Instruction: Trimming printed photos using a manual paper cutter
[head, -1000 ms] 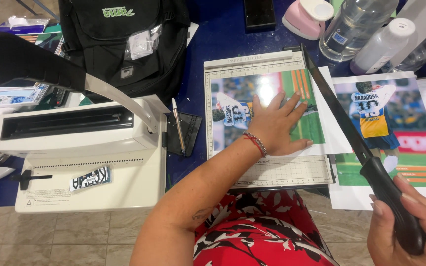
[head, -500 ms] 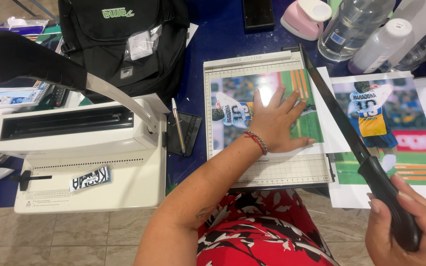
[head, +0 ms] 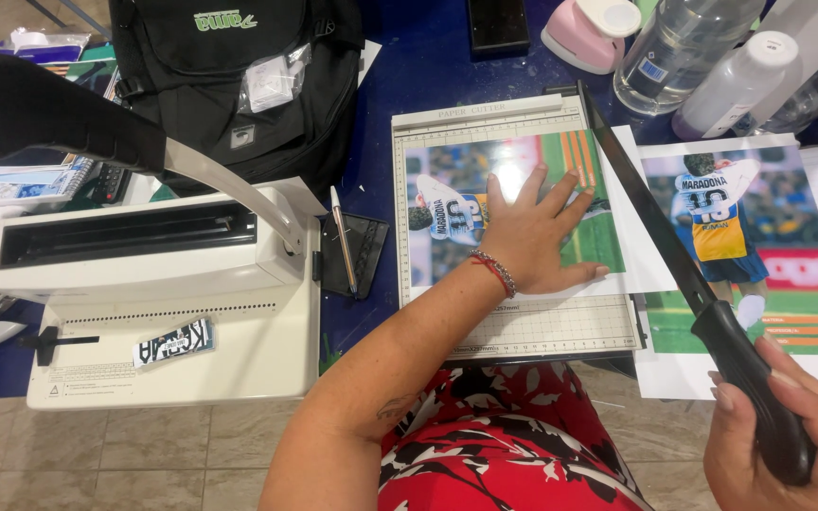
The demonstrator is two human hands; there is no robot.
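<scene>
While our left hand (head: 529,234) lies flat, pinning the photo print (head: 508,203), our right hand (head: 788,431) clenches the cutter's raised blade handle (head: 750,388), blade running diagonally right of the print.

Cutter handle (head: 748,388) slightly lower, right hand (head: 788,445) shifted a little along it

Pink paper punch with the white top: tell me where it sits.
In the head view, the pink paper punch sits at the table's far edge, right of centre, between a black flat device and a clear plastic bottle.
</scene>
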